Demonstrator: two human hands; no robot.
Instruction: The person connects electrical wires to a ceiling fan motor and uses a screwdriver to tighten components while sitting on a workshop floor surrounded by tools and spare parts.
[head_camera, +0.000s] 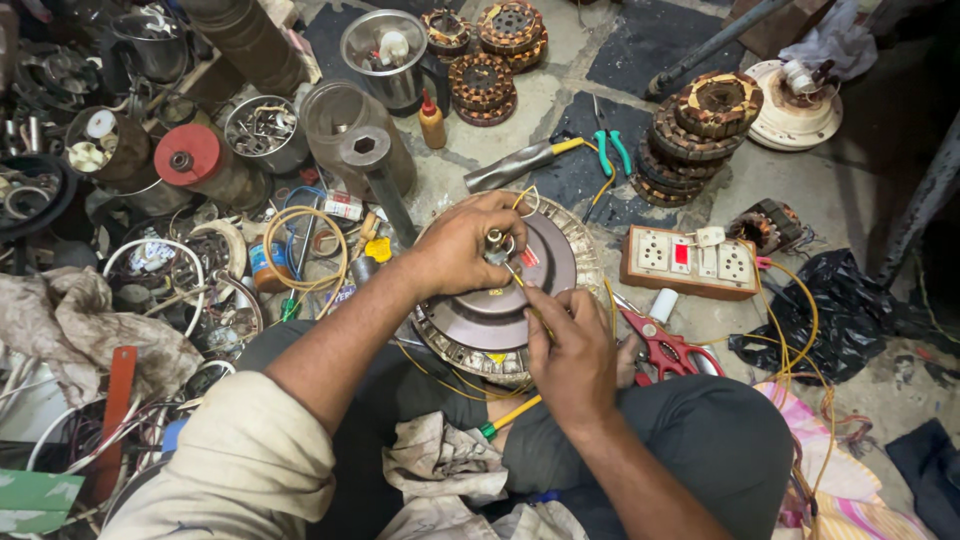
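Observation:
A round brown fan motor (560, 270) with a ribbed metal rim lies on the floor between my knees. My left hand (465, 243) rests on its top and pinches the short metal shaft (495, 240) at the centre. My right hand (570, 350) comes in from below, its fingers closed on a thin yellow wire (530, 300) that runs up toward the shaft. More yellow wire (510, 415) trails out from under the motor over my lap.
Red-handled cutters (665, 348) lie just right of my right hand. A socket board (690, 262) sits right of the motor, with wound stators (700, 130) stacked behind. A screwdriver (520, 163) and green pliers (612, 150) lie beyond. Tins, wire coils and scrap parts (200, 200) crowd the left.

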